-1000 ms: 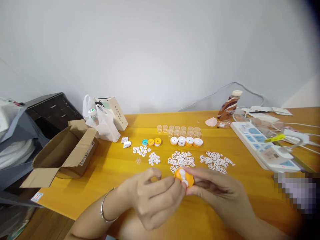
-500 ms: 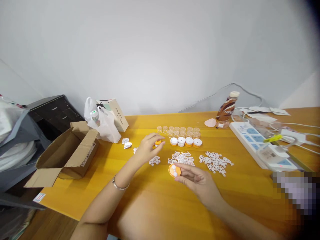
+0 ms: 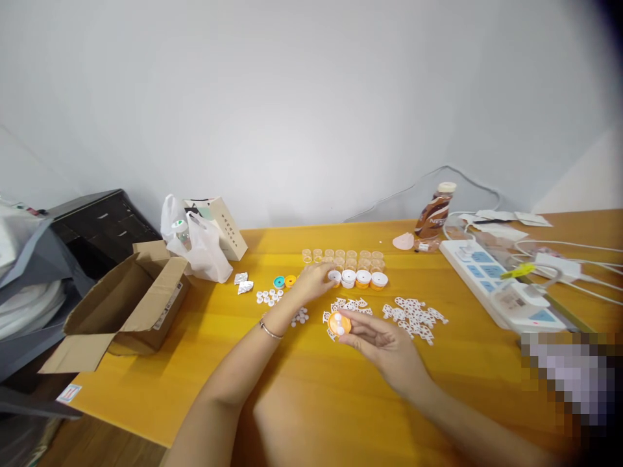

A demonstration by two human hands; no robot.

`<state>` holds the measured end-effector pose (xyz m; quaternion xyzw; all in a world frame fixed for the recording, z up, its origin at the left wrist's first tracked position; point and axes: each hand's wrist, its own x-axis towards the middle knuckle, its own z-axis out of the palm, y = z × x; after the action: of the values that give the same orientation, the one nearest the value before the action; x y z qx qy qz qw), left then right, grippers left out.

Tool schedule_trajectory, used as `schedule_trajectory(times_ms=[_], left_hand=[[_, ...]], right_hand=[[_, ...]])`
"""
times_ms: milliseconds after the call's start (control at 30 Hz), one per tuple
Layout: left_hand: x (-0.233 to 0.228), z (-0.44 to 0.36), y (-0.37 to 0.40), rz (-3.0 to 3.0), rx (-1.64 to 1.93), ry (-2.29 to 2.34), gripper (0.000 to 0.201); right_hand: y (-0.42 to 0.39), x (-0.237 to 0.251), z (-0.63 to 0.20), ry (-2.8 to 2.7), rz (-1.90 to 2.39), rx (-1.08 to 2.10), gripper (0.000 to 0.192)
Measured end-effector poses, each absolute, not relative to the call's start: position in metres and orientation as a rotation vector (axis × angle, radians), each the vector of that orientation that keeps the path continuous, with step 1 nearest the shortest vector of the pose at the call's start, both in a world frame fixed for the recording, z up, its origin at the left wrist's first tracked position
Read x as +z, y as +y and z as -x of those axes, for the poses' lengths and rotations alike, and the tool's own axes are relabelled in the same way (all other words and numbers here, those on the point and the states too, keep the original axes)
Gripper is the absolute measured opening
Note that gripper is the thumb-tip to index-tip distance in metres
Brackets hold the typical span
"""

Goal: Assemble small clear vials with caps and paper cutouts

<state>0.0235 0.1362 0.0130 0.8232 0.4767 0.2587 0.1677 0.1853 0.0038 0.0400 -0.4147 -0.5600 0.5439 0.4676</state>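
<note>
While the left hand [image 3: 314, 283] pinches a white-topped cap [image 3: 334, 277], the right hand [image 3: 384, 344] grips a round orange cap [image 3: 339, 322] bearing white inserts.

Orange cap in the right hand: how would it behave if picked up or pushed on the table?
The orange cap, pinched in the right hand, looks like small thin plastic, so probably light and stiff. It is a low round disc, so flat on the table it should slide, not tip; on edge it may roll. The white pieces sitting in it could spill.

Bare tabletop [image 3: 302, 389] before crowded parts [image 3: 413, 314]
</note>
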Motion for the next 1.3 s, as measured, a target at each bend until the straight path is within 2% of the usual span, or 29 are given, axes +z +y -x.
schedule_trajectory(times_ms=[167,333,467,600,1300], left_hand=[[0.041,-0.015,0.117,-2.197,0.899,1.308,0.039],[0.086,0.002,0.074,-1.653,0.978,0.741,0.047],[0.101,0.001,0.053,-1.573,0.952,0.581,0.043],[0.1,-0.008,0.048,-1.609,0.972,0.536,0.03],[0.114,-0.016,0.029,-1.797,0.984,0.674,0.03]], right_hand=[[0.006,0.047,-0.192,-1.388,0.987,1.266,0.033],[0.001,0.073,-0.202,-1.402,1.023,1.159,0.036],[-0.006,0.091,-0.208,-1.39,1.016,1.094,0.036],[-0.009,0.097,-0.21,-1.378,1.003,1.094,0.033],[-0.004,0.093,-0.218,-1.566,1.043,0.908,0.033]])
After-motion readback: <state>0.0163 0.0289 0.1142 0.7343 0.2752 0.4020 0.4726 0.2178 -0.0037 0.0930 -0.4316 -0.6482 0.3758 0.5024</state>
